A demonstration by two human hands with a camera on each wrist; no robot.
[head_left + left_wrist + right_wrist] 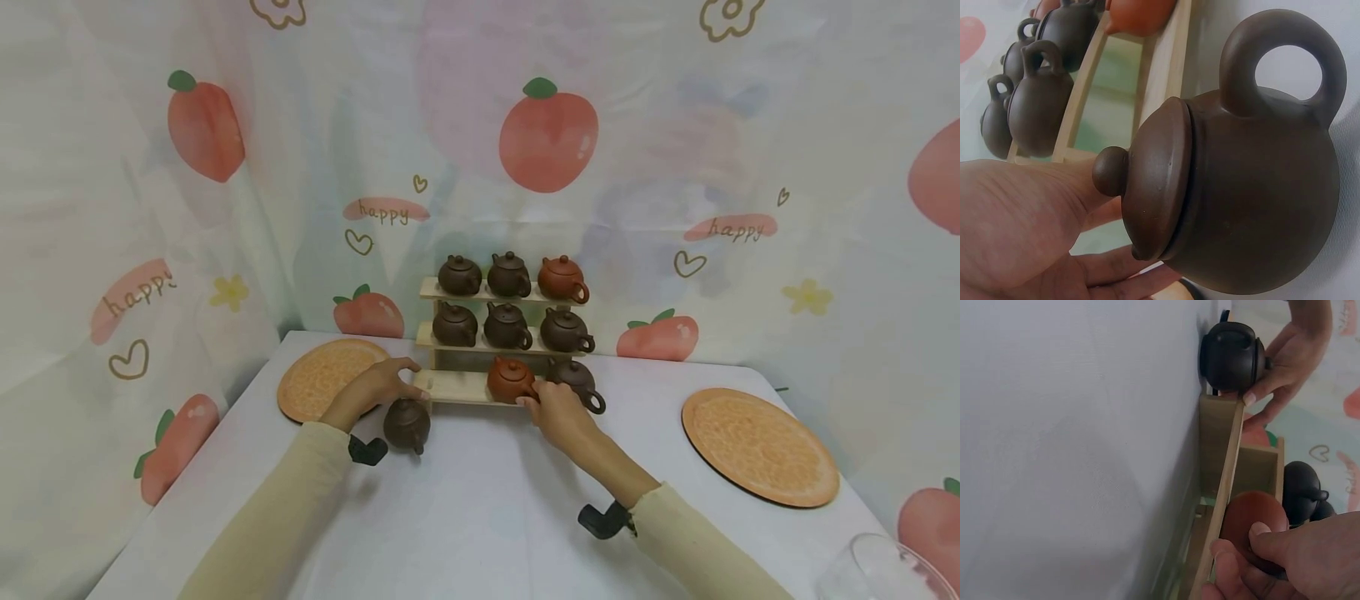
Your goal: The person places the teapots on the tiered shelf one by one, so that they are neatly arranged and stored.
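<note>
My right hand (561,414) grips the reddish-brown teapot (510,379) on the bottom step of a wooden display shelf (459,387). In the right wrist view the thumb presses on that teapot's rounded side (1252,512), with the other fingers curled below. At the shelf's left end, my left hand (377,384) holds the board end between thumb and fingers. A dark brown teapot (406,427) stands on the table just in front of the left hand; in the left wrist view its body (1254,194) hides part of the fingers. Another dark teapot (573,379) sits behind the right hand.
Higher steps carry several dark teapots (507,325) and one reddish teapot (561,277). Round orange-patterned mats lie at the left (307,379) and right (761,447) of the white-covered table (450,517). A clear glass vessel (862,571) stands at the near right corner. Printed cloth (645,150) hangs behind.
</note>
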